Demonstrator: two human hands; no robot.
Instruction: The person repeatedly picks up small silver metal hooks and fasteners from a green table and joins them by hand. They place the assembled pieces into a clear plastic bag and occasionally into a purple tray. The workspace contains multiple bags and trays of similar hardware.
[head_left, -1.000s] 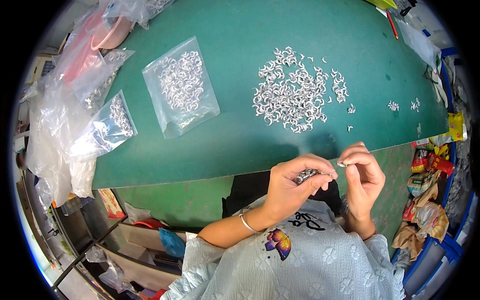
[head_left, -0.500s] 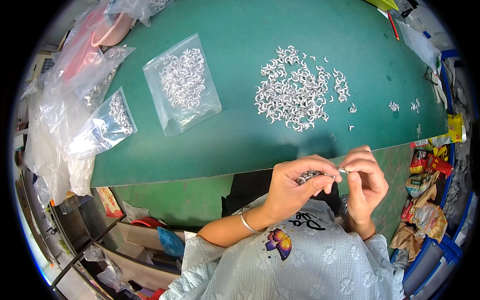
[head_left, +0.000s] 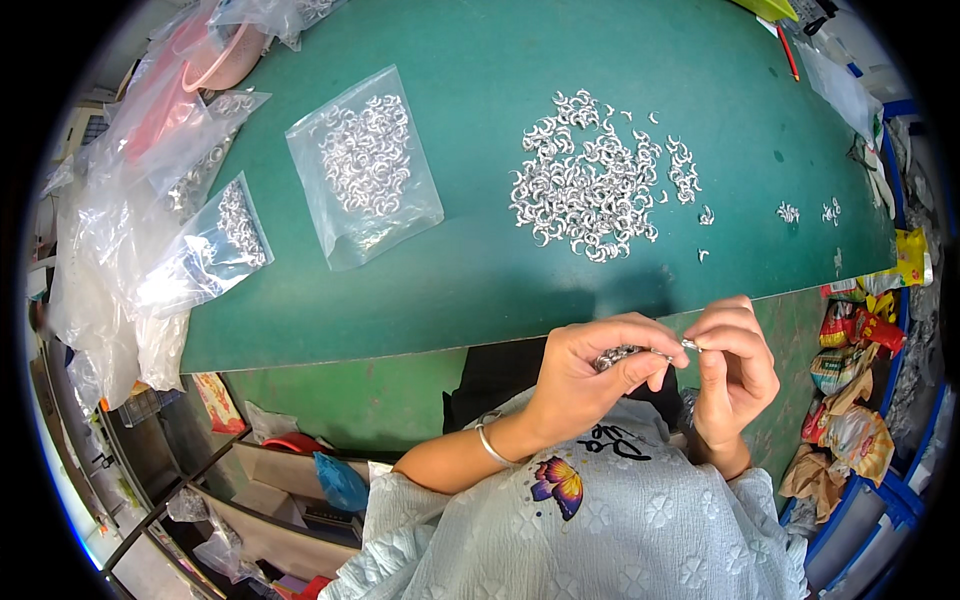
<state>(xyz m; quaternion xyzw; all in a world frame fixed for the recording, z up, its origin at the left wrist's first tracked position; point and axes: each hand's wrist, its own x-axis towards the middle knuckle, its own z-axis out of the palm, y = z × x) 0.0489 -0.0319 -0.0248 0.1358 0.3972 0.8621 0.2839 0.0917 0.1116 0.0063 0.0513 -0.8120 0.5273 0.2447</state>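
My left hand (head_left: 598,372) is closed around several small silver metal pieces (head_left: 617,355), which show between the thumb and curled fingers. One piece sticks out at its fingertips. Close beside it, my right hand (head_left: 735,365) pinches a small silver curved piece (head_left: 690,345) between thumb and forefinger. Both hands are just off the near edge of the green table (head_left: 480,290). Beyond them on the table lies a loose pile of silver crescent-shaped pieces (head_left: 590,185), with a narrow cluster (head_left: 683,170) at its right side.
Left of the pile lies a clear plastic bag (head_left: 365,160) of crescents. A smaller filled bag (head_left: 238,225), crumpled plastic sheets (head_left: 110,260) and a pink basket (head_left: 228,62) crowd the left side. Tiny groups of pieces (head_left: 788,212) and a red pencil (head_left: 788,55) lie toward the right.
My right hand has shifted very slightly to the right with the pinched piece. My left hand keeps its place and hold. The piles and bags look the same.
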